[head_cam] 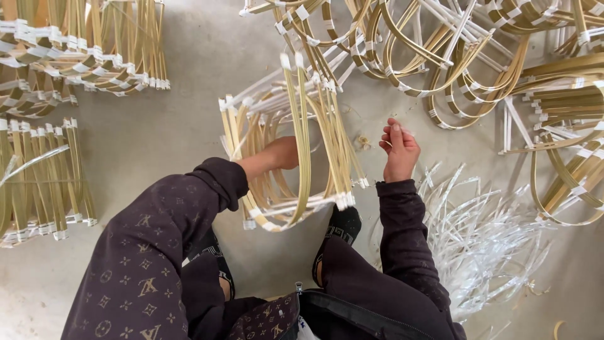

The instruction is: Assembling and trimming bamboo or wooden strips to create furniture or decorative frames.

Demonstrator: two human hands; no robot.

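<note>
- Left hand (281, 153): reaches inside the open frame of bent yellow bamboo strips bound with white tape (292, 157); its fingers are hidden behind the strips, so how far it is closed and whether it grips anything cannot be told.
- Right hand (397, 150): held clear of the frame to its right, fingers curled loosely inward, thumb up; nothing visible in it.
- Frame: stands on the grey concrete floor (195, 69) directly ahead of the person's knees, between the two forearms; thin flat slats, smooth and pale, taped at the corners, lower edge near a black sock (344, 225).
- Sleeves: dark patterned fabric (151, 264) on both arms; the body is cut off by the bottom edge.
- Loose heap of white plastic strapping strips (478, 239): glossy, tangled, on the floor at the right, just beside the right sleeve.
- Stacked finished frames (44, 176): far left, partly cut off by the edge.
- Further looped bamboo frames (453, 63): top and right, overlapping, individual pieces hard to separate.
- Small curled scrap (363, 141): on the floor near the right hand, too small to identify.
</note>
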